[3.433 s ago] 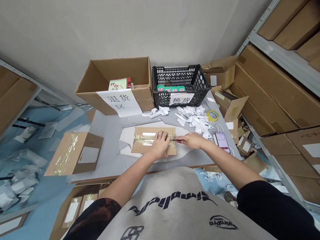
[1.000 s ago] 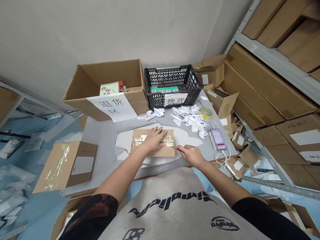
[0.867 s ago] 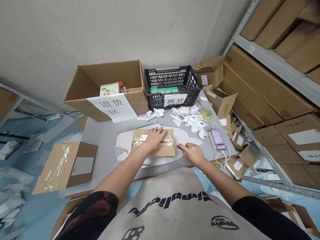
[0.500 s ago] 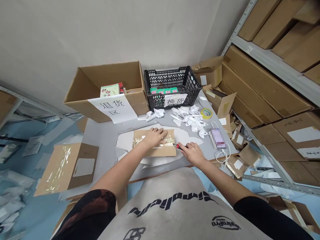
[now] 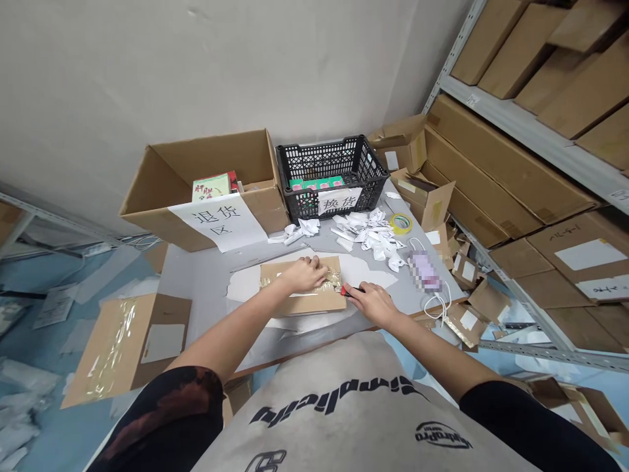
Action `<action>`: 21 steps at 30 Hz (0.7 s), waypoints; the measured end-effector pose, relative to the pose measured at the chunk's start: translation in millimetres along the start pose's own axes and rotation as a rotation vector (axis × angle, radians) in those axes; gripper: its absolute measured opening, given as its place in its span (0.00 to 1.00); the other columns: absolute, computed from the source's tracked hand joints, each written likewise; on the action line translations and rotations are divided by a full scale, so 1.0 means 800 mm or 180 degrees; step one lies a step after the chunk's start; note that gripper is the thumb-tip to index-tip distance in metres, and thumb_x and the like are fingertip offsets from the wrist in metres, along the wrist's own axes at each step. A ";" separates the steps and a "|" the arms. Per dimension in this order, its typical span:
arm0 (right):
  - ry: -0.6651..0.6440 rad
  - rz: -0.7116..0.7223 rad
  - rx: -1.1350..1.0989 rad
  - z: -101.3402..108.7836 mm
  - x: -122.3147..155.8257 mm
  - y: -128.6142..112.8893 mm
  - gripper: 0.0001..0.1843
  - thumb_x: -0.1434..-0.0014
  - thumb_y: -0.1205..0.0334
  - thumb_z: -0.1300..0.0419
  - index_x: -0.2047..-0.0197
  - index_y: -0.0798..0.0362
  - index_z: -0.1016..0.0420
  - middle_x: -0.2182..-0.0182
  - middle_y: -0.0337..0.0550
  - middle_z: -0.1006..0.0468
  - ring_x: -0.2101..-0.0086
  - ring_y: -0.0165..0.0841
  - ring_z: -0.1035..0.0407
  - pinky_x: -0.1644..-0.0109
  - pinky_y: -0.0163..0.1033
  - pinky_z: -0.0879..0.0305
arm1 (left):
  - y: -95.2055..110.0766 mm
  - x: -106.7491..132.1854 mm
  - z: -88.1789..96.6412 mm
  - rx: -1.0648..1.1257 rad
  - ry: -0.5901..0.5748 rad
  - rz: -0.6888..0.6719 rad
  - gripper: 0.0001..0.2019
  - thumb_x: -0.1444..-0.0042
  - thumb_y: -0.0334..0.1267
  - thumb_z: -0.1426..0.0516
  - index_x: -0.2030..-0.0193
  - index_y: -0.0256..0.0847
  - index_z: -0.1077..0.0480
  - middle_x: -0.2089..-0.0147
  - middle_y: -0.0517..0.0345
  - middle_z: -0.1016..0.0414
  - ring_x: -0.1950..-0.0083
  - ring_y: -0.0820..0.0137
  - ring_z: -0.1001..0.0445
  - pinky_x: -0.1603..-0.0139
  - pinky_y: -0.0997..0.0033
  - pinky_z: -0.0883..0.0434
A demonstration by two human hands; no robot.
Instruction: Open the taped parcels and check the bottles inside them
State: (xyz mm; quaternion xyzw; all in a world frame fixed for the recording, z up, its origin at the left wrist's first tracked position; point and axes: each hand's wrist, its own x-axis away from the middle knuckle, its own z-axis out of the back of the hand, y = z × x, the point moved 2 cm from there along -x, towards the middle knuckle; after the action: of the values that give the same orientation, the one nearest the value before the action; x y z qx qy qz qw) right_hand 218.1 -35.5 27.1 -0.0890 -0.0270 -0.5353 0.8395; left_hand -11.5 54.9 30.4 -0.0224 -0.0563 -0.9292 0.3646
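Note:
A small flat cardboard box [image 5: 309,304] lies on white paper on the table, with shiny clear packing tape [image 5: 332,274] along its top. My left hand [image 5: 305,274] rests on the box, its fingers curled closed on the tape, which looks rumpled beside them. In my right hand [image 5: 369,301] is a red and black box cutter [image 5: 348,292], its front end at the box's right edge. The blade itself is too small to make out.
Behind stand an open carton [image 5: 206,147] and a black plastic crate [image 5: 334,164] holding green boxes. Crumpled paper [image 5: 371,233], a tape roll [image 5: 401,223] and a phone [image 5: 425,270] with a white cable lie to the right. A taped carton [image 5: 115,347] sits left.
My left fingers have curled in from lying spread on the box, and the tape there is now rumpled. The box cutter has changed its angle slightly at the box's right edge. The view has shifted slightly.

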 end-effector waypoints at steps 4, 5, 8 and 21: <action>0.0000 -0.0005 -0.0065 0.001 0.002 -0.001 0.25 0.31 0.48 0.53 0.34 0.38 0.38 0.59 0.49 0.25 0.59 0.39 0.30 0.55 0.40 0.40 | 0.000 0.001 0.005 -0.0013 -0.0104 -0.0071 0.14 0.35 0.45 0.51 0.52 0.41 0.30 0.48 0.38 0.32 0.56 0.56 0.25 0.52 0.52 0.31; 0.0008 -0.0034 -0.0084 0.001 0.003 -0.002 0.25 0.31 0.48 0.53 0.34 0.38 0.38 0.59 0.49 0.25 0.59 0.39 0.30 0.55 0.39 0.40 | 0.001 0.001 0.005 -0.0024 -0.0127 -0.0068 0.14 0.35 0.45 0.51 0.52 0.40 0.29 0.48 0.37 0.32 0.56 0.56 0.26 0.52 0.52 0.31; 0.0042 -0.0129 -0.0113 -0.002 0.005 -0.005 0.25 0.31 0.48 0.53 0.34 0.38 0.38 0.59 0.49 0.25 0.59 0.39 0.30 0.55 0.39 0.40 | 0.003 0.002 0.006 0.0000 -0.0153 -0.0030 0.13 0.35 0.44 0.50 0.53 0.40 0.29 0.46 0.37 0.33 0.53 0.54 0.26 0.50 0.49 0.31; 0.0105 -0.0771 -0.2533 -0.014 0.014 0.042 0.23 0.31 0.48 0.54 0.40 0.46 0.30 0.60 0.43 0.21 0.71 0.30 0.27 0.58 0.39 0.29 | 0.023 0.002 0.005 0.0564 0.0125 0.0239 0.26 0.41 0.57 0.45 0.45 0.41 0.34 0.29 0.42 0.48 0.29 0.49 0.48 0.30 0.45 0.49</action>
State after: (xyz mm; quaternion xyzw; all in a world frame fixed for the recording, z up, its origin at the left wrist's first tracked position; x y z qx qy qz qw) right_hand 252.6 -33.4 13.7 -0.3940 0.1851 -0.6002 0.6710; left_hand 0.2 41.0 35.8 0.0260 -0.1302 -0.9065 0.4008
